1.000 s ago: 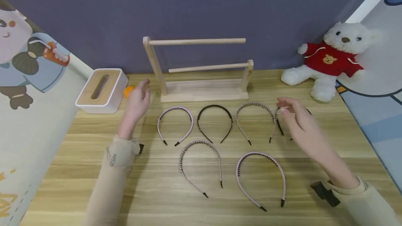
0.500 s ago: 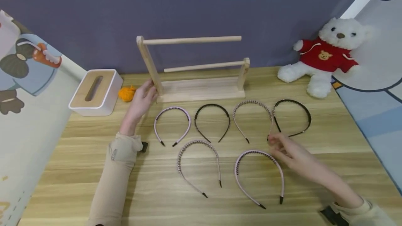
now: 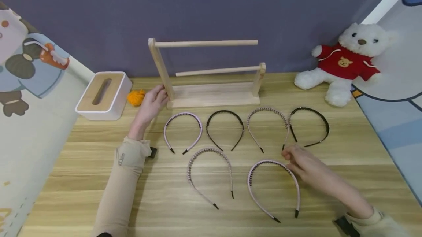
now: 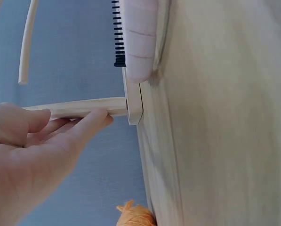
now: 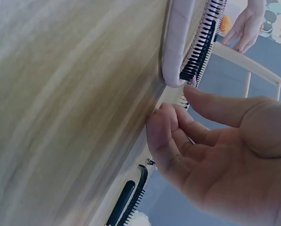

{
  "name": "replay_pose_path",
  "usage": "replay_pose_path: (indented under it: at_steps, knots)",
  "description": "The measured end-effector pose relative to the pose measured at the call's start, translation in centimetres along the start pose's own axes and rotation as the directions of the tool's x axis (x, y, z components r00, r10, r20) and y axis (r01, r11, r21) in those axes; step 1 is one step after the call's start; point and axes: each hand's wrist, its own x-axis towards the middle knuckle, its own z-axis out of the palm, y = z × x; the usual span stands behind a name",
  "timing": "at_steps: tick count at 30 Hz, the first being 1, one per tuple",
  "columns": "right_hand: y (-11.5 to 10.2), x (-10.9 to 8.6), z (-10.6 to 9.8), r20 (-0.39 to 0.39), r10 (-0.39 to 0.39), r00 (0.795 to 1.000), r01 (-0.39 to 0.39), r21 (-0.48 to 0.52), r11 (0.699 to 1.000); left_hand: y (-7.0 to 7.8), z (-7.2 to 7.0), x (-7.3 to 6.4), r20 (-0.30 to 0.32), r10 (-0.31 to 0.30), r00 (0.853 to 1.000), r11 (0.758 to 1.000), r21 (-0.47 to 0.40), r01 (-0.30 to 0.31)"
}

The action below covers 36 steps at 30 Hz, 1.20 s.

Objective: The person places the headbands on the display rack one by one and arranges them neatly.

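My left hand (image 3: pixel 152 104) holds the left post of a wooden display rack (image 3: pixel 214 101); in the left wrist view, its thumb and fingers lie along that post (image 4: pixel 116 106). My right hand (image 3: pixel 308 165) is low over the table, fingertips right at the black-tipped right end of a beaded headband (image 3: pixel 267 109). In the right wrist view, the fingers are loosely bent and the thumb stands apart from them. Just below that hand lies a pink headband (image 3: pixel 298 193). A black headband (image 3: pixel 326 121) lies beyond it, beside the beaded one.
Further headbands lie on the wooden table: a pink one (image 3: pixel 200 129), a black one (image 3: pixel 225 111) and another beaded one (image 3: pixel 207 149). Orange yarn (image 3: pixel 136 97) and a tissue box (image 3: pixel 113 99) stand left of the rack. A white teddy bear (image 3: pixel 346 63) sits at the back right.
My left hand has moved right from beside the yarn onto the rack's post. My right hand has come down from the far-right black headband to the beaded headband's end.
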Motion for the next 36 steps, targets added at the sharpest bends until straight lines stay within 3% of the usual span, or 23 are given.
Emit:
replay_pose_path:
  at_steps: [3, 5, 7, 13, 17, 21, 24, 27, 32, 36]
  knots:
    - [1.6, -0.4, 1.2, -0.008, -0.049, 0.999, 0.049, -0.002, 0.999, 0.0, 0.0, 0.1, -0.005, 0.029, 1.000, 0.996, 0.084, -0.028]
    - [2.3, -0.5, 1.6, 0.007, -0.043, 0.999, 0.043, -0.004, 0.999, 0.0, 0.0, 0.1, -0.011, 0.043, 0.999, 0.989, 0.141, -0.041]
    - [2.4, -0.6, 1.7, 0.014, -0.025, 1.000, 0.025, -0.007, 1.000, 0.0, 0.0, 0.2, -0.015, 0.045, 0.999, 0.989, 0.142, -0.042]
    - [-0.3, 0.1, 0.0, 0.061, 0.060, 0.996, -0.063, 0.059, 0.996, 0.1, 0.2, 0.4, -0.018, 0.032, 0.999, 0.994, 0.104, -0.030]
    - [-0.2, -0.3, 0.2, 0.095, 0.109, 0.990, -0.116, 0.073, 0.991, 0.2, 0.3, 0.4, -0.023, 0.023, 0.999, 0.994, 0.110, -0.020]
    - [1.2, -0.7, 1.5, 0.131, 0.115, 0.985, -0.124, 0.062, 0.990, 0.2, 0.4, 0.3, -0.030, 0.017, 0.999, 0.994, 0.106, -0.013]
    - [1.6, -0.7, 2.0, 0.113, 0.094, 0.989, -0.102, 0.070, 0.992, 0.3, 0.5, 0.3, -0.034, 0.010, 0.999, 0.995, 0.100, -0.006]
    - [1.2, -0.6, 1.9, 0.108, 0.074, 0.991, -0.082, 0.075, 0.994, 0.2, 0.5, 0.3, -0.039, 0.003, 0.999, 0.995, 0.103, 0.000]
    - [-2.0, 0.3, 0.2, 0.148, 0.167, 0.975, -0.174, 0.037, 0.984, 0.2, 0.6, 0.4, -0.046, 0.012, 0.999, 0.995, 0.101, -0.007]
    - [-1.2, 0.0, 0.5, 0.149, 0.186, 0.971, -0.191, 0.015, 0.982, 0.2, 0.6, 0.4, -0.050, 0.025, 0.998, 0.994, 0.107, -0.019]
